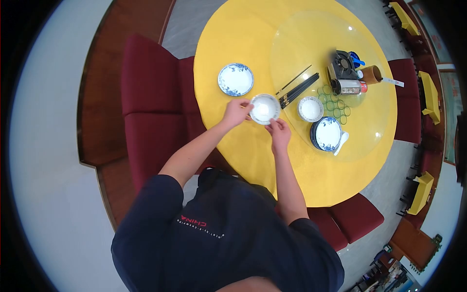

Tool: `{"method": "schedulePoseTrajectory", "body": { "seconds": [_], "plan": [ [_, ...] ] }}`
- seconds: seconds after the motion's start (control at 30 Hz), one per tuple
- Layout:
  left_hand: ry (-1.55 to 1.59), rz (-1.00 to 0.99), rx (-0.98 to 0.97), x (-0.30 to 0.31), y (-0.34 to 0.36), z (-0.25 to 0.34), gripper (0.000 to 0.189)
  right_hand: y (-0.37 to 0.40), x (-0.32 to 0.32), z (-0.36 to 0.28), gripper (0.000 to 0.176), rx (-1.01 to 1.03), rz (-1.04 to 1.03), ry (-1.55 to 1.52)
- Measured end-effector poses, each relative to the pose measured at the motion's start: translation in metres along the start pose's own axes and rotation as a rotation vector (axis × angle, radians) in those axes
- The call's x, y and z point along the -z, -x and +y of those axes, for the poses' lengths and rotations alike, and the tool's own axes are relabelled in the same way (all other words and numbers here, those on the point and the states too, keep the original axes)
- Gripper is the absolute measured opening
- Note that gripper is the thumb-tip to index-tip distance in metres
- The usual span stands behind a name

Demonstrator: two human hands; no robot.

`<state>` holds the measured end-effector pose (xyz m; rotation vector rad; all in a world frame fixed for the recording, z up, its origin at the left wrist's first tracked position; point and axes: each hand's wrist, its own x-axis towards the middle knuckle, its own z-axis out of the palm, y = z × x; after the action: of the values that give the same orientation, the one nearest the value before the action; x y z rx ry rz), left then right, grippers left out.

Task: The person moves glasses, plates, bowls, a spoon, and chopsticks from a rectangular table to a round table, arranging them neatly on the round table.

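Between my two hands is a white bowl point(265, 108) with a patterned rim, near the front left part of the yellow round table. My left hand point(237, 112) grips its left rim, fingers closed on the edge. At its lower right edge, my right hand point(279, 133) pinches the rim. A white plate point(236, 79) with blue floral edging lies on the cloth beyond my left hand. Right of the bowl, a bundle of black chopsticks point(300, 89) and a second white bowl point(310, 109) rest on the glass turntable point(287, 53).
A stack of blue-edged plates point(328, 134) with a white spoon point(342, 142) beside it sits at the right. Several green-rimmed glasses point(336, 104), a portable gas stove point(343, 65) and a brown cylindrical container point(371, 74) stand farther back. Dark red chairs point(152, 78) surround the yellow table point(238, 34).
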<state>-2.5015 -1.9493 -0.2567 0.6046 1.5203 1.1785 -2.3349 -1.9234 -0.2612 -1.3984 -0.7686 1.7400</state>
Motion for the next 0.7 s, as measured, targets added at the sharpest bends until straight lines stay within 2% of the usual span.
{"method": "schedulePoseTrajectory", "body": {
  "seconds": [0.03, 0.07, 0.13, 0.27, 0.33, 0.53, 0.67, 0.7],
  "plan": [
    [-0.002, 0.082, -0.027, 0.014, -0.008, -0.006, 0.024, -0.001, -0.013, 0.003, 0.023, 0.003, -0.002, -0.011],
    [-0.011, 0.081, -0.035, 0.027, -0.019, -0.011, 0.024, -0.003, -0.025, 0.005, 0.026, 0.010, -0.079, 0.005],
    [0.007, 0.313, 0.011, 0.053, -0.031, -0.022, 0.019, 0.005, -0.036, 0.012, 0.031, 0.009, -0.191, 0.035],
    [0.022, 0.409, 0.030, 0.081, -0.070, -0.041, 0.019, 0.023, -0.003, 0.026, 0.030, 0.010, -0.289, 0.247],
    [0.106, 0.477, 0.074, 0.083, -0.083, -0.050, 0.019, 0.039, 0.031, 0.035, 0.029, -0.017, -0.236, 0.307],
    [0.080, 0.480, 0.118, 0.079, -0.086, -0.045, 0.022, 0.087, 0.140, 0.053, 0.028, -0.146, 0.001, 0.529],
    [0.131, 0.525, 0.039, 0.075, -0.084, -0.044, 0.022, 0.109, 0.176, 0.060, 0.028, -0.224, 0.156, 0.506],
    [0.046, 0.538, 0.052, 0.074, -0.075, -0.037, 0.023, 0.113, 0.183, 0.064, 0.028, -0.222, 0.165, 0.499]
  ]
}}
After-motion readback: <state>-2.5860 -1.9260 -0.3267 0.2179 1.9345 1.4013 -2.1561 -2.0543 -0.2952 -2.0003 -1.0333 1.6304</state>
